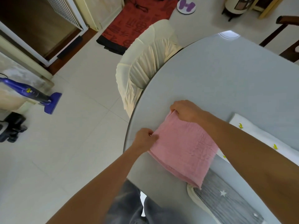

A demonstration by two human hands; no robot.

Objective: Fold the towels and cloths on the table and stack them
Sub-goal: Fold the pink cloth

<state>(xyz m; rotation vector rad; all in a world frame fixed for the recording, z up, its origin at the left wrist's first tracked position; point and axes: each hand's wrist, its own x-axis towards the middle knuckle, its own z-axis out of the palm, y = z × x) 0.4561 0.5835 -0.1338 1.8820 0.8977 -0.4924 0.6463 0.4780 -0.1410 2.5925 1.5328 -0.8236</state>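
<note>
A folded pink towel (182, 151) lies on the grey table (226, 75) near its left edge. My left hand (144, 138) pinches the towel's near-left corner at the table's rim. My right hand (186, 112) grips the far corner of the same towel, fingers curled over the fold. A white cloth with small yellow prints (258, 136) lies to the right, partly under my right forearm. A grey striped cloth with white stars (226, 201) lies at the table's near edge, with the pink towel's end over it.
A cream-covered chair (145, 65) stands against the table's left side. On the floor are a red mat (137, 23), a purple vacuum (32, 94) and a round white and purple board (186, 5). A dark wooden chair (284, 29) stands at the far right.
</note>
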